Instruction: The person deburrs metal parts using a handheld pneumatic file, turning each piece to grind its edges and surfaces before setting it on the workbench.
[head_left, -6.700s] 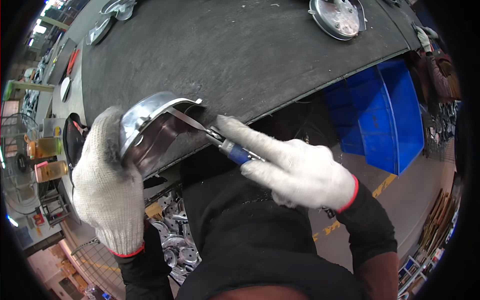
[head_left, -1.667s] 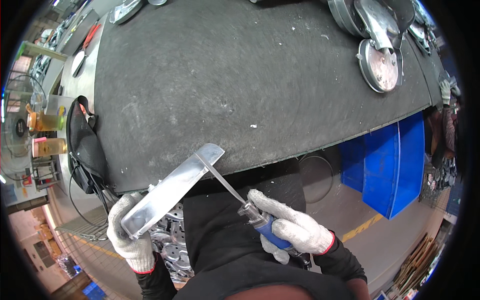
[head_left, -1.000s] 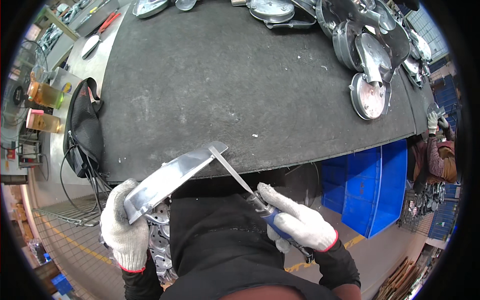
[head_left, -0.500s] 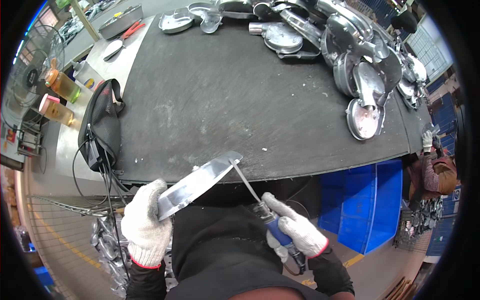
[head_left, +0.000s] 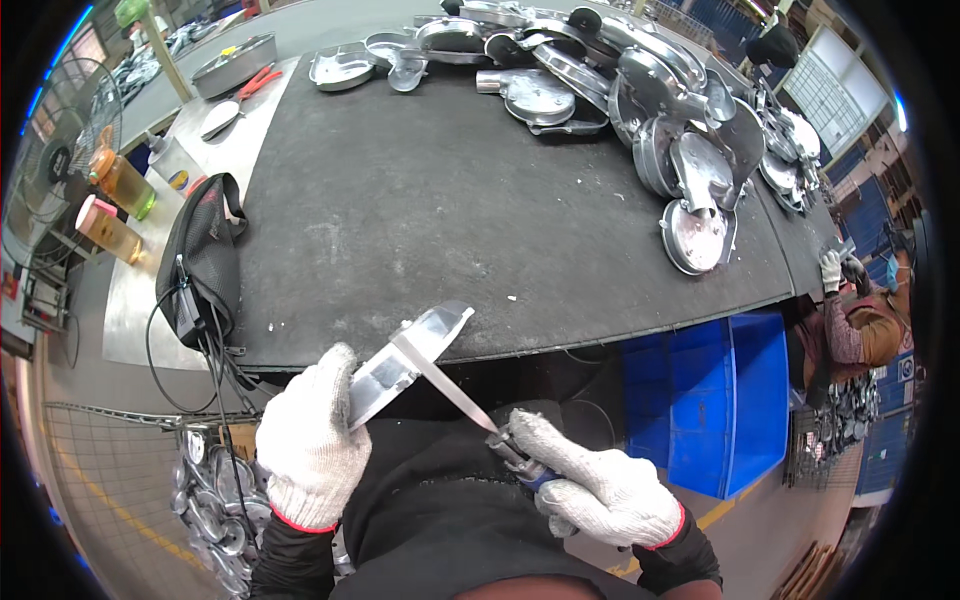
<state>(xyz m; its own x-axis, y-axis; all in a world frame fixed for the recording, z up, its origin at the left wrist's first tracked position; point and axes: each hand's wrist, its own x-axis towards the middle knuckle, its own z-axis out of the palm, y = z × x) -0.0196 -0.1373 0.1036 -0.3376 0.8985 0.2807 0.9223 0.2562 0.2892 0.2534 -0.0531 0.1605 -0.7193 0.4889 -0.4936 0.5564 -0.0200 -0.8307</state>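
Observation:
My left hand [head_left: 315, 440], in a white knit glove, is closed on the near end of a shiny, curved metal casting [head_left: 378, 388]. The casting is tilted, its far end over the worktable's front edge. In a matching glove, my right hand [head_left: 605, 490] is wrapped round a blue and silver hand-held power file [head_left: 518, 462]. Its long flat blade [head_left: 445, 385] points up and left, and the tip meets the casting's edge near the middle. Part of the tool body is hidden under my right fingers.
Round castings [head_left: 690, 235] are heaped along the back and right of the black-topped worktable [head_left: 400, 200]. A black mesh pouch [head_left: 200, 260] with cables, two bottles [head_left: 110, 230] and red-handled pliers [head_left: 260, 82] lie left. Blue bins [head_left: 700, 410] stand right, near a co-worker [head_left: 865, 330].
The file blade has moved from the casting's far end to its middle. My left hand and the casting have shifted slightly right, and my right hand's grip sits further up the tool.

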